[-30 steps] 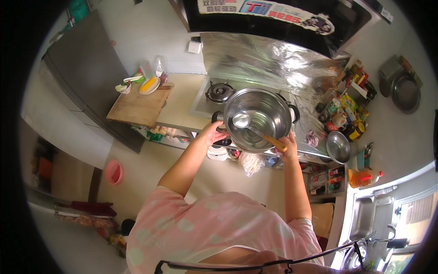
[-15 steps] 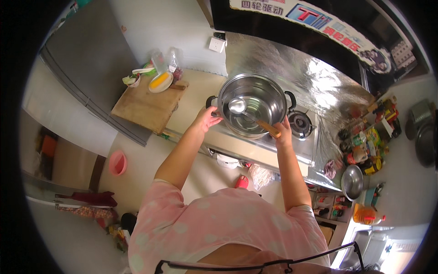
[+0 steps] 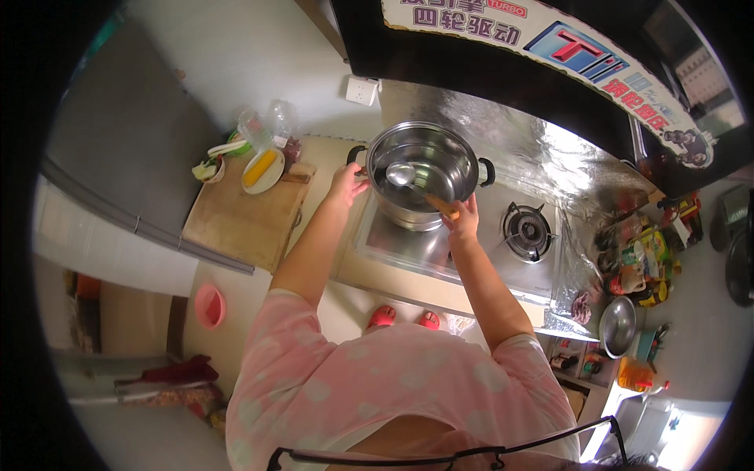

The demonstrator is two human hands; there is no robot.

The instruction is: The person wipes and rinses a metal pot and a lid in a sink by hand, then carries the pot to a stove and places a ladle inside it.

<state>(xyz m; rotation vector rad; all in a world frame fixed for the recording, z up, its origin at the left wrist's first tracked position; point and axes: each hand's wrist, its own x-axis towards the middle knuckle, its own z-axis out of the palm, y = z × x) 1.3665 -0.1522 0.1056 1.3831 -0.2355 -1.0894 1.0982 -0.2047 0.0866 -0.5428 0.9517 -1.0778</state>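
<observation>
A large stainless steel pot [image 3: 420,223] with black side handles stands or hangs over the left part of the gas stove; its base's contact is hard to make out. A ladle [image 3: 401,173] with a round metal bowl and a wooden handle lies aslant in it, the handle reaching over the near right rim. My left hand [image 3: 345,187] is closed at the pot's left side, by the black handle. At the near right rim, my right hand [image 3: 463,219] has its fingers closed around the end of the ladle's wooden handle, below the pot's right handle.
To the left, a wooden cutting board [image 3: 236,212] bears a white plate [image 3: 269,182] with a yellow food piece. A bare burner [image 3: 528,231] is on the right of the stove. Bottles and jars [image 3: 640,267] crowd the right wall near a metal bowl [image 3: 618,327]. The range hood [image 3: 503,71] overhangs the back.
The pot, with the ladle in it and both my hands at it, has shifted left and away from the right burner. My view has also shifted, showing both red sandals.
</observation>
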